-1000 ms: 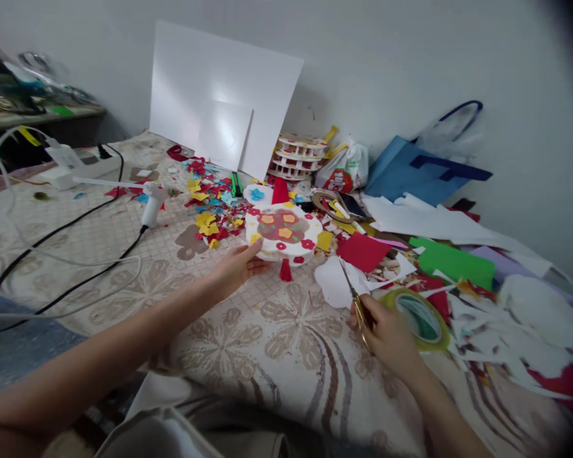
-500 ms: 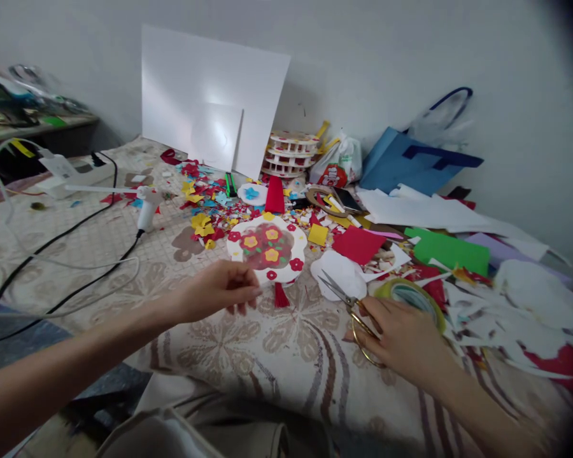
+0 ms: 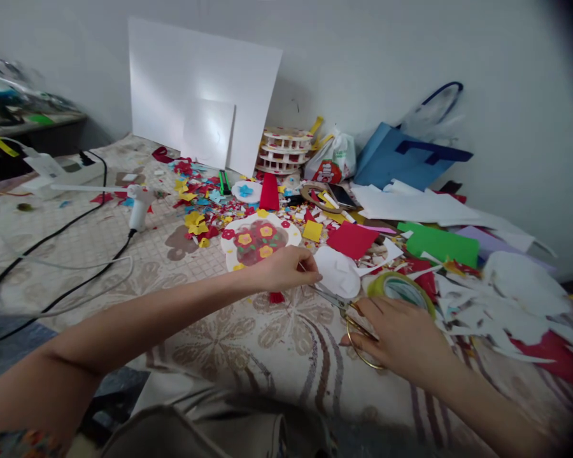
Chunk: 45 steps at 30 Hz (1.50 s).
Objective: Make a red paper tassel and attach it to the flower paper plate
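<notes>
Gold-handled scissors [image 3: 332, 297] are in my right hand [image 3: 396, 334], their handles looped round its fingers and the blades pointing left. At the blade tips is my left hand [image 3: 291, 268], fingers closed in a pinch; what it grips, if anything, is too small to tell. A white scalloped paper [image 3: 338, 270] lies just behind the blades. Partly covered by my left hand and forearm is a white scalloped piece with red and yellow flowers [image 3: 253, 240], and its red tassel [image 3: 276, 297] shows below my wrist.
Green tape roll [image 3: 403, 289] sits beyond my right hand. Red paper [image 3: 352, 239], green paper [image 3: 442, 245] and white scraps [image 3: 482, 312] spread rightward. On the left are a white glue gun [image 3: 139, 210] and cables. A white board [image 3: 200, 89] and blue bag [image 3: 401, 159] stand behind.
My left hand has moved right, from in front of the flowered piece to the scissors' tips, and its fingers have closed. The scissors' blades are closer together. The view has shifted slightly.
</notes>
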Motion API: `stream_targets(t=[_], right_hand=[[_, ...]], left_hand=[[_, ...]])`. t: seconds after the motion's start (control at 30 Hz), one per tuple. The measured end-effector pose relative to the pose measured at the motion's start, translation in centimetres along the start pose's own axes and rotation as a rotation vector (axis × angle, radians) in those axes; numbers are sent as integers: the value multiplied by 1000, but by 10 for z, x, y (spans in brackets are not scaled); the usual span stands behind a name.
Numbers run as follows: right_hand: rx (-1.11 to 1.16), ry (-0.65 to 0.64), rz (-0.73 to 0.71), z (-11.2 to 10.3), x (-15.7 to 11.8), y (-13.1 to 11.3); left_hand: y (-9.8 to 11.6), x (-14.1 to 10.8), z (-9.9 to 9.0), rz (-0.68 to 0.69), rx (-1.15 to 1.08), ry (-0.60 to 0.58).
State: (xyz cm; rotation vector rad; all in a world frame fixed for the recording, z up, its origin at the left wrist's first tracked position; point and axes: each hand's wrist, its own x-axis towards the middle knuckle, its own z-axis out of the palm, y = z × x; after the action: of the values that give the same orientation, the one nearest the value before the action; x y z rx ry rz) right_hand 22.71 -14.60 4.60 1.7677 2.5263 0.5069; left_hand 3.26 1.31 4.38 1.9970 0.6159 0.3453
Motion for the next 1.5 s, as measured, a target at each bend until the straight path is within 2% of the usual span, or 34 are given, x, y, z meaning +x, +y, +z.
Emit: stream_targets(t=[0.13,0.27,0.33,0.57,0.63,0.7,0.8,0.9,0.97,1.03,1.1,1.2,1.37,1.5], right_hand=[[-5,-7,11,1,-2,0],[-15,-19,11,2,-4,0],[-18,-27,19,2,-5,1],[49,-76,146,8,-15,5],[201,-121,238,10,-20,6],[468,-122,372,13,-24,6],[1029,3,601,17,-22,0],[1542,168,750,19,-9,-10],[1760,207,764,18,2,-18],[1886,237,742,17,13,-23],[1926,288,723,16,20,-27],[1868,344,716,16,23,-29],[1764,379,720,17,20,-29],[1671,419,690,20,18,-28]], left_hand=[[3,0,1,-25,-9,18],[3,5,4,-39,58,-40],[3,8,7,-17,65,-32],[12,9,12,234,-40,142],[14,8,12,276,-86,196],[15,8,13,281,-119,220],[16,5,16,301,-114,244],[16,2,23,479,32,326],[16,0,26,638,222,388],[13,-2,28,771,444,416],[10,-4,29,866,623,406],[4,-6,30,924,713,365],[3,-6,31,934,746,333],[8,-4,32,876,711,281]])
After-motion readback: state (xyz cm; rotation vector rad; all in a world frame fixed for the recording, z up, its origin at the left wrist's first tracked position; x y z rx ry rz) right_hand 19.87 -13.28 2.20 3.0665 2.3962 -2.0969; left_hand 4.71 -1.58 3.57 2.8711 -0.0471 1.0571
